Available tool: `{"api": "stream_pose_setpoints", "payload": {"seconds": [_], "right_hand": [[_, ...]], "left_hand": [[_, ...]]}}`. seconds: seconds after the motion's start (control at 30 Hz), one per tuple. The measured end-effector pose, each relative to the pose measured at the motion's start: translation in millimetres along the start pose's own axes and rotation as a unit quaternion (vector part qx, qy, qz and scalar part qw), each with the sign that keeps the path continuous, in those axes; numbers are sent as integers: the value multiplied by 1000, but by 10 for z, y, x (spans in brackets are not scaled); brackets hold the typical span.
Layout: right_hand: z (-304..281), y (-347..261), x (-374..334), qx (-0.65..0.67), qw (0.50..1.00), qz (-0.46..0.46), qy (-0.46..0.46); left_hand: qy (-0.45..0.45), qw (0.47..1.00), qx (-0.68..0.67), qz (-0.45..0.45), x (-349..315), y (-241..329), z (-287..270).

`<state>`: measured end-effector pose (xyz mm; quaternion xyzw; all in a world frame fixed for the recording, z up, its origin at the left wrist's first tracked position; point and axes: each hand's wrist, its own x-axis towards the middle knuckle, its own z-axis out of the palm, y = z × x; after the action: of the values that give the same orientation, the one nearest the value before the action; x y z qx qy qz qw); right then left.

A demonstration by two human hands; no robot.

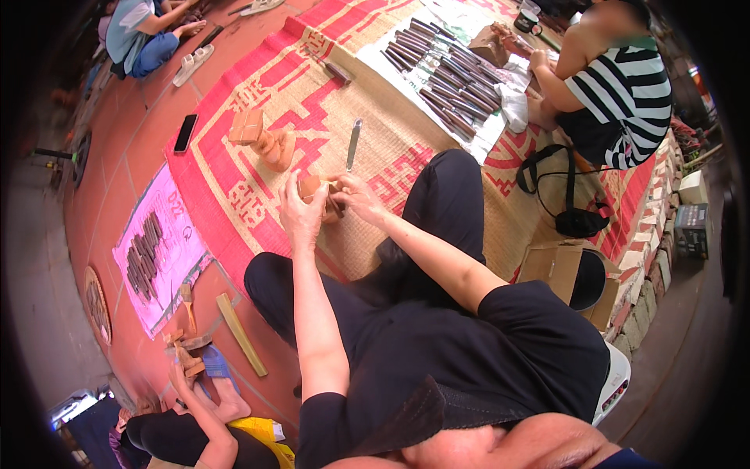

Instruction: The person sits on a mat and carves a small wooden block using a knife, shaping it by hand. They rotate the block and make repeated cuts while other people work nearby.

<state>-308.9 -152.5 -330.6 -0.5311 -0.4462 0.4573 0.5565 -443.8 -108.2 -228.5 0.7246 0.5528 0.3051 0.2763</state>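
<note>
Between my knees, just above the mat, I hold a small orange-brown wood carving (310, 186). My left hand (300, 215) is wrapped round its left side, thumb and fingers against the wood. My right hand (358, 200) is closed at the right side of the carving, its fingers pinched together. Whatever is in those fingers is too small and hidden to name. Beyond my left hand another carved wooden piece (273, 147), with a squared block top, stands on the mat. A slim metal blade-like tool (354, 145) lies beyond my right hand.
The red and tan woven mat (383, 102) bears many dark-handled tools (457, 78) on a white cloth. A person in a striped shirt (625, 86) sits at far right; another works at lower left. A phone (185, 134), pink sheet (168, 258) and black bag (582, 221) lie around.
</note>
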Motion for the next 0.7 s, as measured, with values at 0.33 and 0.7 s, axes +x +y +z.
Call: {"api": "stream_pose_setpoints", "payload": {"seconds": [0.33, 0.7], "right_hand": [[36, 118, 50, -106, 992, 58, 29], [165, 140, 130, 8, 995, 76, 68]], "left_hand": [[6, 993, -104, -61, 79, -312, -218], [30, 979, -170, -107, 81, -391, -240]]}}
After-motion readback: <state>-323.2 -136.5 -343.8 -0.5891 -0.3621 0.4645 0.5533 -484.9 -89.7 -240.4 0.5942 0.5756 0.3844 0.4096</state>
